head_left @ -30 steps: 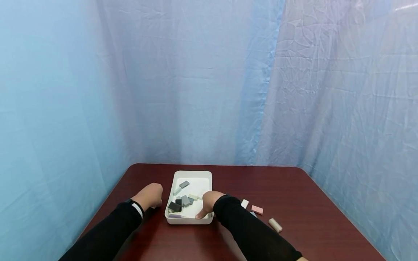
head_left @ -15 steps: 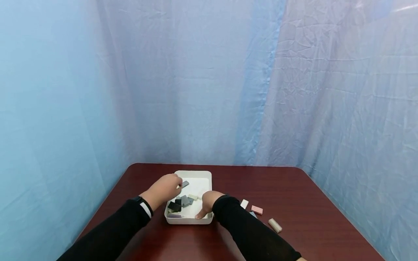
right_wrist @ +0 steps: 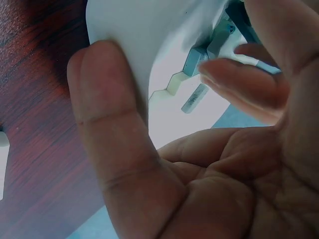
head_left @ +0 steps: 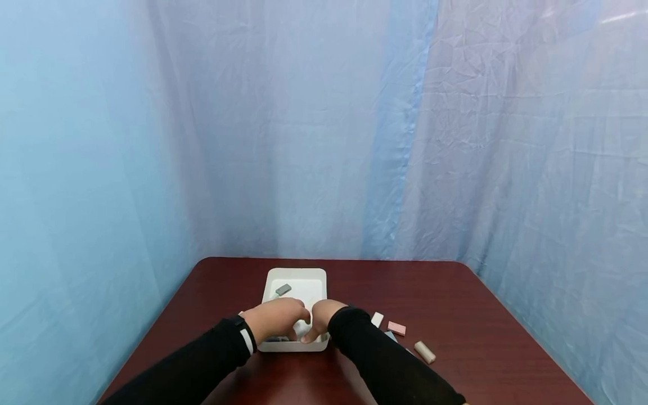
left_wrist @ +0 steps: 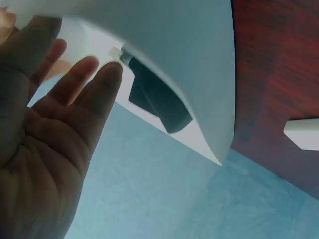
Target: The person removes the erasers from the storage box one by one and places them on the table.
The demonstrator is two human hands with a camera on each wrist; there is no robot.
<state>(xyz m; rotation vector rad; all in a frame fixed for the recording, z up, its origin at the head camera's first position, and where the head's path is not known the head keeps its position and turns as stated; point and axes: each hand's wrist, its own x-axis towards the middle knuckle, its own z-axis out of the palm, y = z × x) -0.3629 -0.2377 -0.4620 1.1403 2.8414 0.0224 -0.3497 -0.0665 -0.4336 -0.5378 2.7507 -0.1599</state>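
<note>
White, round-cornered tray [head_left: 296, 347]; left grip [head_left: 277, 318] spread, apparently empty; right grip [head_left: 322, 319] touching it, hold unclear.

Low in the middle of the head view, a white rectangular tray [head_left: 293, 347] with rounded corners, lying flat. Inside, toward its upper left, a small grey block [head_left: 283, 289]. In the upper middle of the left wrist view, a dark block [left_wrist: 158, 99] at a slant, partly hidden by the tray. High in the right wrist view, a blue-grey block [right_wrist: 194, 60] just beside a pale block [right_wrist: 175, 83].
</note>
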